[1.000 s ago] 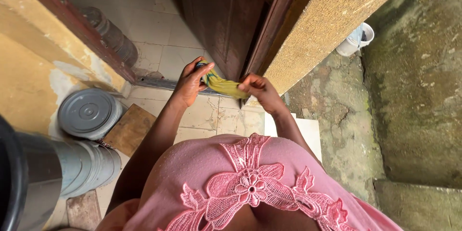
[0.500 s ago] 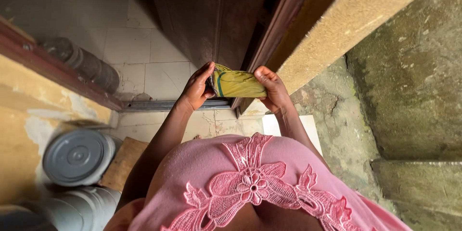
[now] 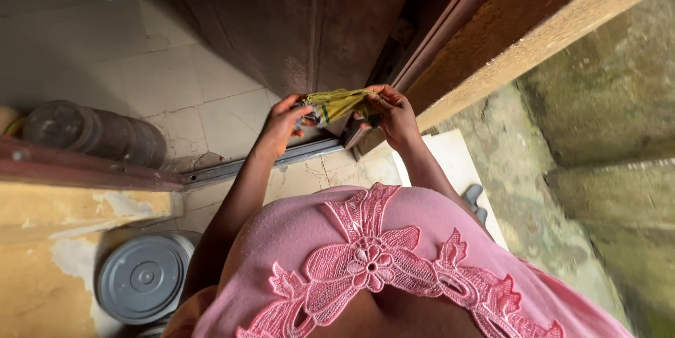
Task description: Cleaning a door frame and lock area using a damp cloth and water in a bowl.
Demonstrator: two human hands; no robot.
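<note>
Both hands, left hand (image 3: pixel 281 123) and right hand (image 3: pixel 394 114), grip a yellow-green cloth (image 3: pixel 336 104), now raised nearer the wooden door (image 3: pixel 309 21).

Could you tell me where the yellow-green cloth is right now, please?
In the head view, the yellow-green cloth sits just above centre, stretched between the left hand and right hand, in front of the dark wooden door.

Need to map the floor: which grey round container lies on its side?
The dark grey ribbed drum by the tiled floor's left edge; the lidded grey bucket stands upright.
</note>
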